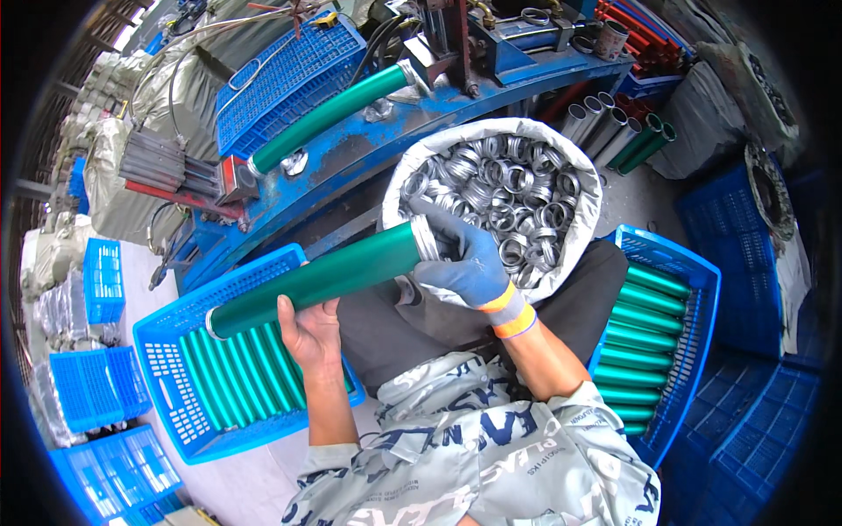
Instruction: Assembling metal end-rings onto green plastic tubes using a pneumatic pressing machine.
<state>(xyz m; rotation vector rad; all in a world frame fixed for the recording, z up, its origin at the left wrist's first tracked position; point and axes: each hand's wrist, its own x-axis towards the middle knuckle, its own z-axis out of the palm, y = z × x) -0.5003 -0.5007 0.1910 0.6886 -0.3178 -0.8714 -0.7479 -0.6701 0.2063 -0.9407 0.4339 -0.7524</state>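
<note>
A green metal tube (324, 276) lies slantwise across my lap, its right end higher than its left. My bare left hand (309, 331) grips it from below near the middle. On my right hand (462, 257) is a blue glove with an orange cuff; its fingers close round a silver threaded ring (424, 238) at the tube's right end. Just beyond that hand stands a white sack (586, 188) full of loose silver rings (517, 180). A second green tube (338, 114) rests between the two ends of the blue machine (324, 188).
Blue crates (298, 256) of green tubes flank my legs, another crate (712, 302) being on the right. Grey and green tubes (627, 131) stand beyond the sack. Stacked blue crates (96, 386) line the left side. A bundle of grey bars (162, 167) sits at the machine's left end.
</note>
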